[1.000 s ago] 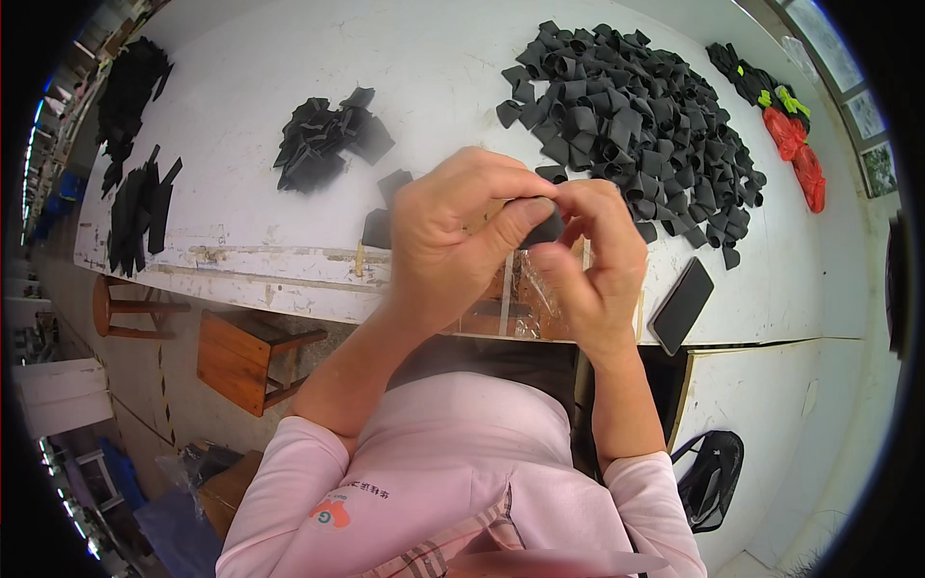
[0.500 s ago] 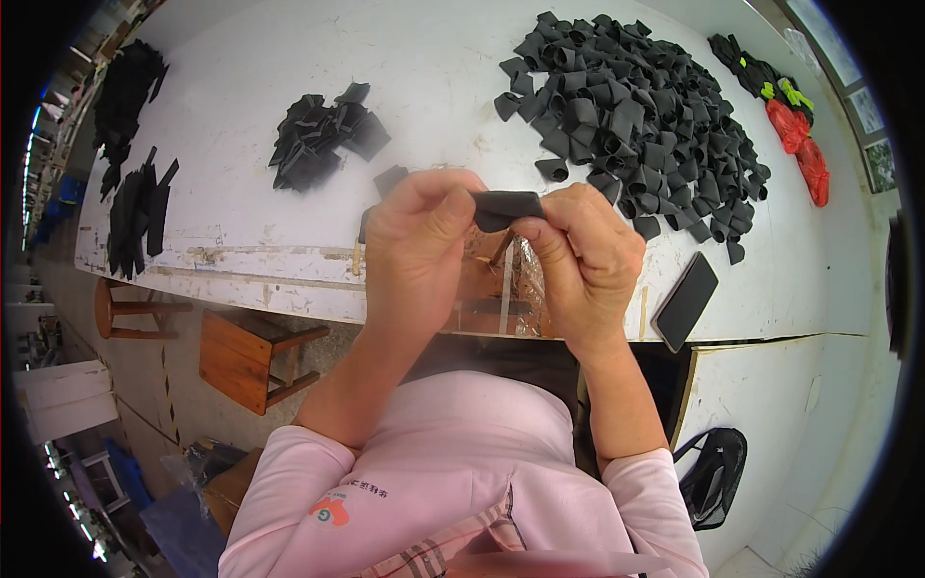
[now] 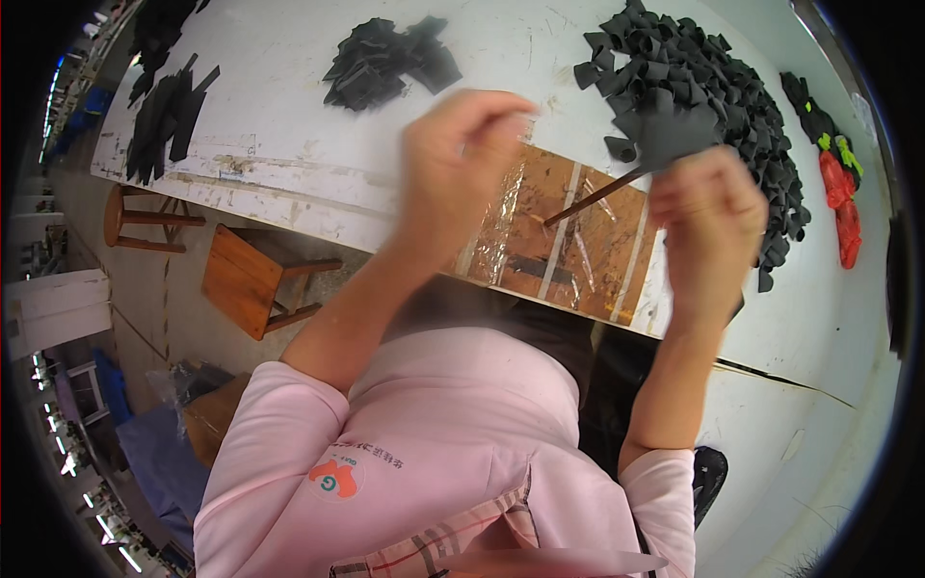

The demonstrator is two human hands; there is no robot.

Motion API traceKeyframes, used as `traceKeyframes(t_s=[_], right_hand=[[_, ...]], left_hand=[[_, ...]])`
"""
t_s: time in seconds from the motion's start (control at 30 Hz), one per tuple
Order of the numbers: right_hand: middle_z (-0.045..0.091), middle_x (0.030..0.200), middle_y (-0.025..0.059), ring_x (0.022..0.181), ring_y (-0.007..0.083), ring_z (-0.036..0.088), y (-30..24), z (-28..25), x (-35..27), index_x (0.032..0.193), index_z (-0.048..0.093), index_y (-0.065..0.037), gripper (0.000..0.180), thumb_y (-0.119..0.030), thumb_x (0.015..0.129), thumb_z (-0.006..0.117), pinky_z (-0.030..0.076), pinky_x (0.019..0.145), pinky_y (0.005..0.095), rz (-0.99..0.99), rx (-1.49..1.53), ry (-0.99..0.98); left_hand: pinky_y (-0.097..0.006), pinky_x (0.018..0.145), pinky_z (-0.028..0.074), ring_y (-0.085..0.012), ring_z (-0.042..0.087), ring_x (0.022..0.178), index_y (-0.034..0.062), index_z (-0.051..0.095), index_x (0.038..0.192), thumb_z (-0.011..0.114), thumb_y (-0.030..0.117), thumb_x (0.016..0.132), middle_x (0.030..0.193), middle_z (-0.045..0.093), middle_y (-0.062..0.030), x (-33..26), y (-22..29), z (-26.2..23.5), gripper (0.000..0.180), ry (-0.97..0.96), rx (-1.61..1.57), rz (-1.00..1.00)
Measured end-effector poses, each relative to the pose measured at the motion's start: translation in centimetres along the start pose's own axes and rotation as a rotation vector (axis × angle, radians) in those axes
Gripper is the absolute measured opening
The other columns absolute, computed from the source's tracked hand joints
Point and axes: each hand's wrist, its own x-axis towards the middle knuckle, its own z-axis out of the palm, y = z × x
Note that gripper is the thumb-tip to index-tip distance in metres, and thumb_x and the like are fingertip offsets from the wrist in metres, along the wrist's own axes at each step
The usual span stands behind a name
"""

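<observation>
My right hand [image 3: 711, 217] is smeared by motion at the near edge of a big heap of folded black fabric loops [image 3: 718, 72]. A dark fabric piece [image 3: 679, 137] sits at its fingertips and looks gripped there. My left hand [image 3: 458, 169] hangs over the table left of a brown board [image 3: 617, 255]. Its fingers are curled, with a gap between thumb and forefinger and nothing visible in them. From the board a thin dark rod [image 3: 593, 197] sticks up, its upper end near the fabric piece.
A small pile of flat black pieces [image 3: 381, 63] lies on the white table [image 3: 279, 106]. Dark strips [image 3: 173, 120] lie at the left. Red plastic bags [image 3: 840, 207] and black gloves [image 3: 807, 106] lie at the far right. A wooden stool [image 3: 249, 279] stands on the floor.
Both hands held a black fabric piece together between them. Now they are apart: the right has moved right with the piece, the left up and empty. The view has shifted, uncovering the board.
</observation>
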Motion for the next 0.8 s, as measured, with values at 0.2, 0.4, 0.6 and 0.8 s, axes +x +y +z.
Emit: traceKeyframes(t_s=[0.2, 0.4, 0.6, 0.8], right_hand=[[0.053, 0.062, 0.0008, 0.052, 0.0043, 0.043, 2.7, -0.3, -1.0, 0.091, 0.059, 0.003, 0.031, -0.026, 0.087, 0.05, 0.032, 0.047, 0.0165, 0.137, -0.14, 0.312], [0.053, 0.062, 0.0018, 0.053, 0.0068, 0.047, 5.1, 3.3, -7.1, 0.086, 0.058, 0.001, 0.032, -0.03, 0.087, 0.05, 0.036, 0.046, 0.0178, 0.396, -0.22, -0.045], [0.059, 0.077, 0.0046, 0.064, 0.0093, 0.053, 6.0, 4.8, -5.8, 0.091, 0.058, -0.003, 0.033, -0.033, 0.089, 0.045, 0.041, 0.051, 0.021, 0.875, 0.713, -0.112], [0.06, 0.08, 0.0043, 0.064, 0.0082, 0.052, 6.3, 4.3, -5.9, 0.091, 0.057, -0.003, 0.014, -0.014, 0.083, 0.056, 0.041, 0.052, 0.02, 0.636, 0.808, 0.065]], left_hand=[[-0.026, 0.064, 0.044, -0.0151, 0.053, 0.072, -0.0007, 0.056, 0.098, 0.06, 0.01, 0.076, 0.085, 0.055, -0.0071, -3.2, -10.4, -4.6, 0.025, 0.193, 0.729, -0.149], [-0.04, 0.064, 0.041, -0.0336, 0.052, 0.077, 0.0009, 0.054, 0.08, 0.062, 0.01, 0.071, 0.084, 0.052, -0.0157, -3.6, -11.8, -5.0, 0.016, 0.111, 0.649, -0.245], [-0.023, 0.056, 0.043, -0.0136, 0.052, 0.066, 0.001, 0.058, 0.076, 0.058, -0.008, 0.068, 0.085, 0.055, -0.01, -4.2, -2.5, -1.6, 0.012, -0.175, 0.285, 0.178], [-0.024, 0.059, 0.044, -0.0121, 0.053, 0.072, 0.0022, 0.054, 0.091, 0.056, -0.003, 0.072, 0.093, 0.052, -0.0076, -6.3, -0.6, 0.2, 0.02, -0.073, -0.16, -0.023]])
